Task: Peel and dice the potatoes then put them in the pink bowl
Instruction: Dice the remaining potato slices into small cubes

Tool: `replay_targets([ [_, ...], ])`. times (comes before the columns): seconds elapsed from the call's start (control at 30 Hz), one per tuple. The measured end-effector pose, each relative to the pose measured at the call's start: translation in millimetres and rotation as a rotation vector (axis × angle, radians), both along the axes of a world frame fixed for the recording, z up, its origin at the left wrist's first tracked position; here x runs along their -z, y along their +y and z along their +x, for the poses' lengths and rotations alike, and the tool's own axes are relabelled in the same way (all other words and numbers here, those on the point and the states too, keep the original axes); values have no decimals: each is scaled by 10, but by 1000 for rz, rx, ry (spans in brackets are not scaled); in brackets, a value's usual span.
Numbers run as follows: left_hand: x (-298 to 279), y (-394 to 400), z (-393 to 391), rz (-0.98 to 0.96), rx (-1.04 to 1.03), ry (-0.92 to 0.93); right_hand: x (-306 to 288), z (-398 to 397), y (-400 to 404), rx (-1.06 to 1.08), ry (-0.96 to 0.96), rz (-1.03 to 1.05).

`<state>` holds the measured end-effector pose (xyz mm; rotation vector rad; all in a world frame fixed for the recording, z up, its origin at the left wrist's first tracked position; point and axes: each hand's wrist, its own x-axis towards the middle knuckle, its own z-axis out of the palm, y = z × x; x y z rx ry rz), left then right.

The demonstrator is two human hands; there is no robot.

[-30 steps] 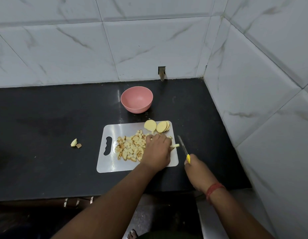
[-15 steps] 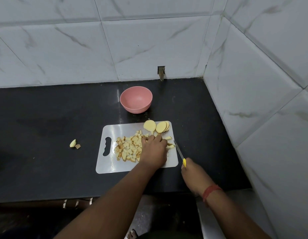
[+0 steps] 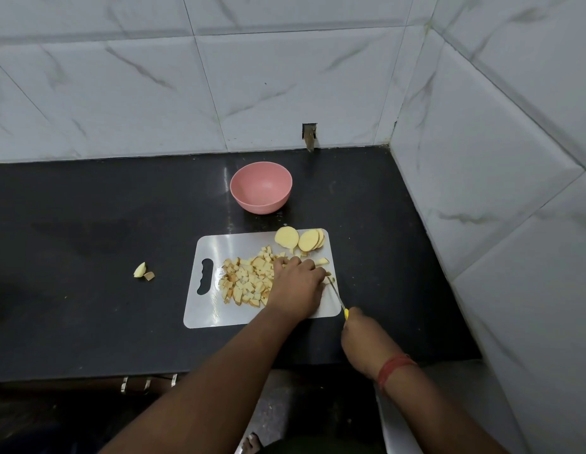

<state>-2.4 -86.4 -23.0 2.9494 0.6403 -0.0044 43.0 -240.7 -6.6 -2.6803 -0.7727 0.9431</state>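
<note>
Cubed potato (image 3: 249,281), flat board (image 3: 219,309) (glossy plastic)

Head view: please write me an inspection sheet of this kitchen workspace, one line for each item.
Surface: black counter, dark stain at left.
Job's things: white cutting board holds a pile of diced potato and round potato slices at its far edge; pink bowl beyond the board, empty.
Clutter: two potato scraps on the counter left of the board.
Grippers: left hand rests on potato on the board, fingers curled over it; right hand grips a yellow-handled knife, blade tip near the left hand.
Cables: nothing seen.
Surroundings: white marble-look tile walls behind and at right; small cut-out in the back wall.
</note>
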Motion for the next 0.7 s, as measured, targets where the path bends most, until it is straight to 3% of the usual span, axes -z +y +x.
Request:
replay_targets([
  [0.47, -9, 18, 20, 8, 20, 22, 52, -59, -26, -63, 18, -86],
  [0.7, 34, 35, 6, -28, -17, 13, -84, -76, -83, -86, -42, 0],
])
